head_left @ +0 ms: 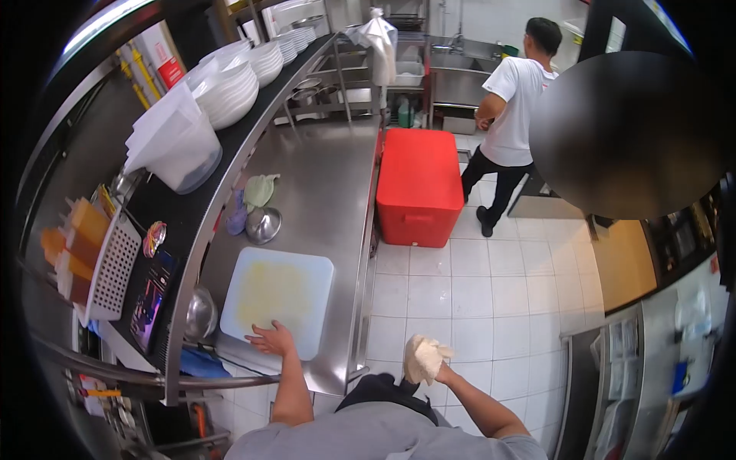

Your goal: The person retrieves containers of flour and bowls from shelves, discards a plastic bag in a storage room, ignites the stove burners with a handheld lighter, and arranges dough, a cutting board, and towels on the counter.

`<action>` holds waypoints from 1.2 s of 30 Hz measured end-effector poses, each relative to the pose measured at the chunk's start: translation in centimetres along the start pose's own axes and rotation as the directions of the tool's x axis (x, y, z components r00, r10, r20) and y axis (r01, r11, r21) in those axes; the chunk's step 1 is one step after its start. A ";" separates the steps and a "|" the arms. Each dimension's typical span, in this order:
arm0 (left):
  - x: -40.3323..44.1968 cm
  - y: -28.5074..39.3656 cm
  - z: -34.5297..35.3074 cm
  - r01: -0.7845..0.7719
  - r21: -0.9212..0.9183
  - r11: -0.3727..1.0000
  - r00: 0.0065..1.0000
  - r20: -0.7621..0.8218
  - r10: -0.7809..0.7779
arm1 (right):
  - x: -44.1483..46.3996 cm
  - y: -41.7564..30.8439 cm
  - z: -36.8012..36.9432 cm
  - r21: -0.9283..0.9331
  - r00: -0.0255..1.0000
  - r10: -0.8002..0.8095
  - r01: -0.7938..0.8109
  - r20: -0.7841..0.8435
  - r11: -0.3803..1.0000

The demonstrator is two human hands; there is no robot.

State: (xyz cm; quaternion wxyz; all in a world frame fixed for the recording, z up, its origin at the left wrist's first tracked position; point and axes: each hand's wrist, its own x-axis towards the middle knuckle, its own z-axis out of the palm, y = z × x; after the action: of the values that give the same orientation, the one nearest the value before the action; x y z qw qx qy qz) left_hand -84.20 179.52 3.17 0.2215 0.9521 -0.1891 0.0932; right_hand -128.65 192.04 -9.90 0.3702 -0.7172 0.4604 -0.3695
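Observation:
My left hand is over the near edge of a thick white cutting board, fingers spread; it seems to rest on the surface. A yellow stain covers the board's middle. Off to the right, above the floor, my right hand grips a bunched cream cloth that hides most of its fingers. The board lies on a stainless steel counter. Behind it are a metal bowl, a green cloth and a purple cloth. Another metal bowl sits left of the board.
A raised shelf along the left carries stacked white bowls, a plastic tub, a white basket of bottles and a phone. Past the counter stands a red cooler box. Beside it is a person in a white shirt.

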 end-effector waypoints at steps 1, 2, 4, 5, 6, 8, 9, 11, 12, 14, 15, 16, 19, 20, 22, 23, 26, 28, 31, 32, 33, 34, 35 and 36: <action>0.9 0.1 0.3 0.029 0.017 0.999 1.000 -0.010 -0.029 | 0.5 1.6 -0.4 0.009 0.999 -0.008 0.007 0.033 1.000; 1.9 0.2 1.2 0.159 0.033 0.987 0.986 0.049 -0.160 | 1.3 3.1 -0.8 -0.063 0.998 -0.068 0.069 0.008 0.996; 4.9 -1.9 3.6 0.327 0.057 0.943 0.940 0.086 -0.331 | 4.9 4.0 -1.8 -0.123 0.988 -0.155 0.157 0.027 0.980; 6.8 -3.6 5.0 0.303 -0.007 0.953 0.949 0.098 -0.301 | 9.4 3.2 -2.0 -0.552 0.907 0.296 -0.087 0.301 0.829; 7.7 -4.9 5.6 0.270 -0.071 0.960 0.959 0.107 -0.261 | 12.5 1.3 -2.9 -0.747 0.789 0.528 -0.137 0.316 0.651; 8.6 -4.6 4.7 0.287 -0.034 0.957 0.956 0.075 -0.284 | 17.6 -4.2 -5.9 -0.738 0.675 0.670 -0.273 0.310 0.617; 9.0 -3.6 3.9 0.276 -0.016 0.961 0.960 0.056 -0.275 | 19.3 -6.2 -7.1 -0.501 0.730 0.623 -0.442 0.282 0.744; 7.7 -1.7 2.4 0.240 0.066 0.969 0.969 0.045 -0.243 | 18.7 -5.6 -6.8 -0.203 0.958 0.285 -0.272 0.037 0.940; 6.7 -0.7 2.8 0.196 0.143 0.970 0.978 0.048 -0.205 | 20.0 -4.4 -7.3 -0.059 0.983 0.126 -0.135 -0.130 0.989; 5.8 0.2 4.3 0.166 0.129 0.978 0.985 0.034 -0.171 | 23.2 -2.2 -8.6 -0.072 0.975 -0.097 0.084 -0.198 0.994; 5.3 0.5 4.6 0.105 0.114 0.988 0.994 0.019 -0.108 | 25.1 -0.8 -9.3 -0.165 0.984 -0.148 0.130 -0.099 0.978; 4.6 1.3 5.1 0.138 0.129 0.982 0.990 0.016 -0.141 | 26.9 0.3 -10.2 -0.250 0.982 -0.190 0.186 0.006 0.950; 3.2 6.8 6.9 0.199 0.138 0.970 0.979 0.018 -0.203 | 34.4 3.1 -11.9 -0.591 0.838 0.171 0.207 0.519 0.780; 2.7 8.5 7.8 0.192 0.124 0.974 0.981 -0.003 -0.193 | 38.2 2.1 -11.2 -0.700 0.810 0.238 0.268 0.536 0.662; 1.7 13.1 9.1 0.222 0.109 0.969 0.975 -0.029 -0.220 | 45.0 1.7 -9.8 -0.788 0.772 0.307 0.373 0.556 0.489; 1.8 15.7 8.7 0.256 0.078 0.964 0.966 0.025 -0.259 | 47.5 3.6 -8.9 -0.730 0.823 0.200 0.326 0.531 0.600; 3.0 20.5 10.6 0.293 0.103 0.950 0.956 -0.021 -0.293 | 52.9 13.4 -3.5 0.390 0.918 -0.099 -0.063 0.383 0.919; 4.0 23.2 12.4 0.348 0.004 0.937 0.937 0.003 -0.348 | 56.8 8.3 -3.4 -0.181 0.836 -0.296 0.416 0.462 0.891; 5.9 25.8 12.3 0.397 -0.011 0.918 0.911 0.130 -0.392 | 59.3 8.2 -3.1 -0.242 0.739 -0.639 0.674 0.215 0.698; 6.5 26.3 12.4 0.398 -0.032 0.917 0.903 0.192 -0.386 | 59.3 9.0 -3.0 -0.367 0.745 -0.652 0.652 0.144 0.664; 6.9 25.4 13.6 0.327 -0.105 0.939 0.933 0.194 -0.303 | 60.2 10.4 -3.1 -0.411 0.844 -0.518 0.525 0.138 0.745; 7.1 24.1 14.7 0.253 -0.167 0.953 0.956 0.193 -0.220 | 61.1 10.7 -3.9 -0.454 0.917 -0.332 0.398 0.221 0.797; 6.9 23.9 14.2 0.281 -0.176 0.943 0.954 0.155 -0.255 | 62.3 7.1 -5.3 -0.395 0.944 -0.231 0.309 0.234 0.865; 6.1 23.7 12.8 0.316 -0.310 0.897 0.922 0.322 -0.213 | 63.8 6.4 -5.6 -0.364 0.928 -0.265 0.349 0.261 0.863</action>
State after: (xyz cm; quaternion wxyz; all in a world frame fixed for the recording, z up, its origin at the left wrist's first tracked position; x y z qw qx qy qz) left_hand -86.95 152.00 2.64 0.3720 0.9164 -0.0996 -0.1093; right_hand -116.70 129.48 -0.83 0.1949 -0.8762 0.3659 -0.2457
